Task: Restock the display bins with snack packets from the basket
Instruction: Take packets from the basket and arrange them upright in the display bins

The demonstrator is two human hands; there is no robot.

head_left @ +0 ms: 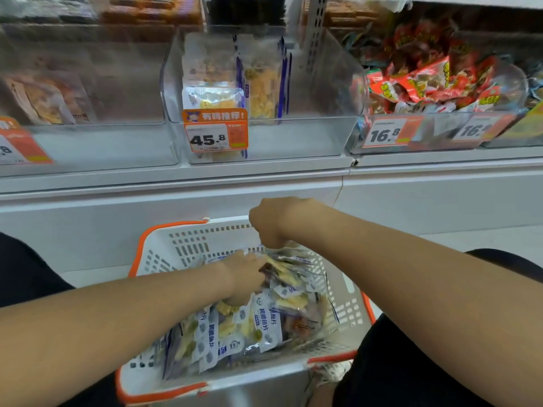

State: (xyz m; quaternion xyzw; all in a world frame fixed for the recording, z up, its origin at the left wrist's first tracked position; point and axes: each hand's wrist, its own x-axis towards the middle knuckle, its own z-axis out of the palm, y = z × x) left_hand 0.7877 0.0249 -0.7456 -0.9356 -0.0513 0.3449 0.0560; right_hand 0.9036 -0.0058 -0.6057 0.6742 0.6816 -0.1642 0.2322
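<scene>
- White basket (188,245) at the knees holds the snack packets (249,318) in a loose heap.
- Right hand (273,224) is curled, pinching the snack packets by a top edge. Left hand (244,277) is buried among them, grip unclear.
- Best to lift matching ones squared together and stand them upright in the clear bin (293,136).

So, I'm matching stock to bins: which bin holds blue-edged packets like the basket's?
The middle bin, behind the 45.8 price tag. The right bin is heaped with red packets; the left bin holds brownish packets.
</scene>
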